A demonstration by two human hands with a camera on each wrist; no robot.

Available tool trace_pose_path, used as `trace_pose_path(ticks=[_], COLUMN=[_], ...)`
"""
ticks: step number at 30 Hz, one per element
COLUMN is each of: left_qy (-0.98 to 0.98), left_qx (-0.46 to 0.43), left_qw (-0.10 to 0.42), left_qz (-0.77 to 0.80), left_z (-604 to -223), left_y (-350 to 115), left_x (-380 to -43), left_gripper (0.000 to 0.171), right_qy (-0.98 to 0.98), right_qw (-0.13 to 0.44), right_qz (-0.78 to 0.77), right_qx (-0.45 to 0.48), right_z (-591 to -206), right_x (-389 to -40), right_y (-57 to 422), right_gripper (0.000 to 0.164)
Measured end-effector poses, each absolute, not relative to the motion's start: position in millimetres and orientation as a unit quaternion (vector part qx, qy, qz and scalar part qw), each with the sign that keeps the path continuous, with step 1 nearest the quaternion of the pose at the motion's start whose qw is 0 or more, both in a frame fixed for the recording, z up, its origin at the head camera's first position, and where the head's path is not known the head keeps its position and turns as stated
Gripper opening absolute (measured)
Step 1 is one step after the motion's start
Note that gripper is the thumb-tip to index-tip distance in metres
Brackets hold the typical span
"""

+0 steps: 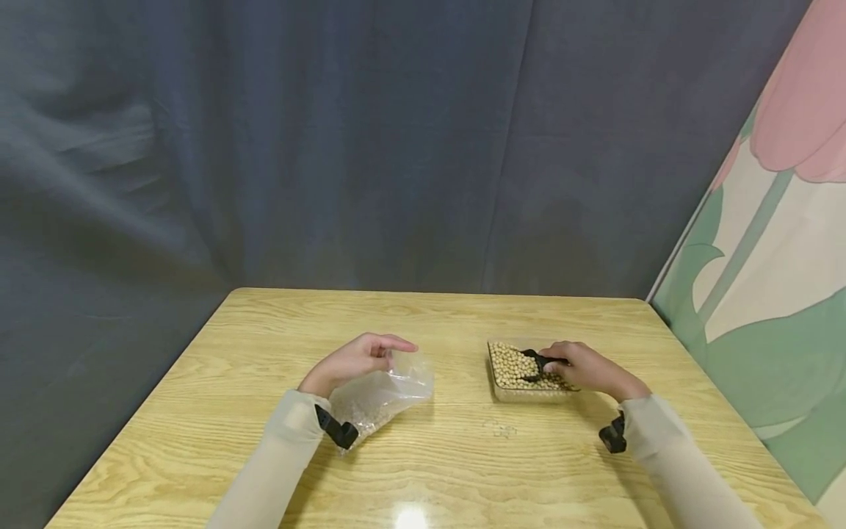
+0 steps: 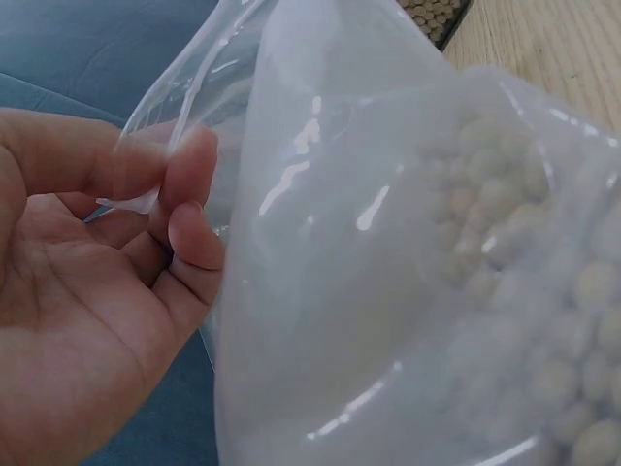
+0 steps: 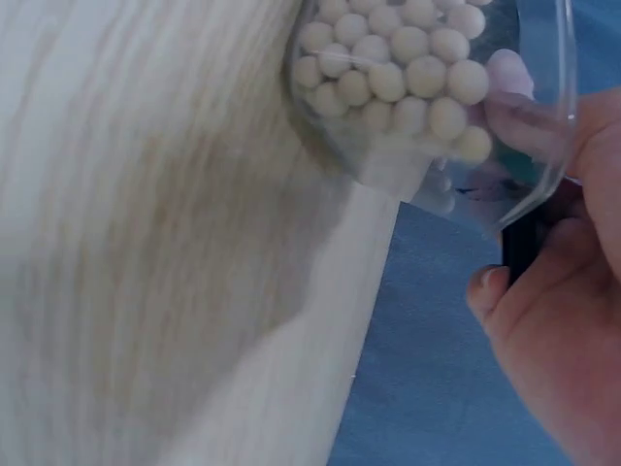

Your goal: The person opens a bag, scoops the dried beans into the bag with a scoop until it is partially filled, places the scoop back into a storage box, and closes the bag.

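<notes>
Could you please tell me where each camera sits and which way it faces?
Head: head-worn, facing forward and down at the table; left hand, right hand, sleeves show.
Left wrist: worn there, facing the plastic bag; left hand partly shows.
Right wrist: worn there, facing table and tub; right hand partly shows.
Head and left wrist share the plastic bag.

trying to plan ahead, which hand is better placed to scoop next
Probably the right hand: it grips the black scoop among the beans, while the left hand pinches the plastic bag.
</notes>
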State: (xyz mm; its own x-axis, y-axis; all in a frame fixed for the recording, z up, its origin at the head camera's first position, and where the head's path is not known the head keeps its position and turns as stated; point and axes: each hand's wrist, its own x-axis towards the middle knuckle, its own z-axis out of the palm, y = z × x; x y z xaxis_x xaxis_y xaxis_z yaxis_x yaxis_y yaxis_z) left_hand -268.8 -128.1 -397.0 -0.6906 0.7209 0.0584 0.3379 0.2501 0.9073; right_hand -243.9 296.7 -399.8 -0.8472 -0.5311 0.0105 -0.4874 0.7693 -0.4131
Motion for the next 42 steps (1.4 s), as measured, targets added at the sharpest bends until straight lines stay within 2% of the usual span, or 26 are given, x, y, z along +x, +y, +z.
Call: trace_pose_path(ticks=[8,42], left_qy=[0.763,0.756], left_qx=[0.341,0.357], left_qw=[0.195,0.191], left_qz=[0.513,0.514], left_z=[-398,-399], left_y=[-130,-131], left_x=[-269,-271], left_gripper=[0.042,0.040], right_qy=[0.937,0.931], right_qw=[0.038,0.036], right_qz=[-0.216,-0.255], right_qx=[-0.273,-0.259], right_z=[-404,-403], right_x=[-245,-247], right_y=[301,309], right_gripper=[0.037,0.037])
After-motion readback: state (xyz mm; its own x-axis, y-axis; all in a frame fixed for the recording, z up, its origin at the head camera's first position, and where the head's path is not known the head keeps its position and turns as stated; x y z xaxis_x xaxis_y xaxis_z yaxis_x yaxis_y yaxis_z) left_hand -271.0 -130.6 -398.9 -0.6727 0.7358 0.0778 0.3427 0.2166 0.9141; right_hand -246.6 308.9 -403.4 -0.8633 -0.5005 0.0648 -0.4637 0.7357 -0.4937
